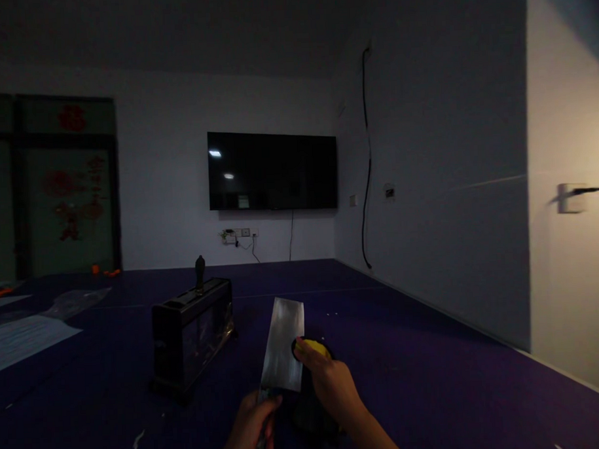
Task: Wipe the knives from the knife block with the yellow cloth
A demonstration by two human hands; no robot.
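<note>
My left hand [252, 426] is closed round the handle of a cleaver [283, 345], whose broad steel blade points up and away from me. My right hand [329, 384] is closed on a black and yellow object [317, 347] pressed against the blade's right edge. A dark knife block [191, 333] stands on the purple floor to the left of the blade, with one dark knife handle [199, 272] sticking up from its top.
Purple floor [407, 352] spreads through the dim room. A black TV [272, 170] hangs on the far wall above a socket with cables. White sheets [23, 335] and clear plastic lie at the left. A wall [570, 241] with a plugged socket is at the right.
</note>
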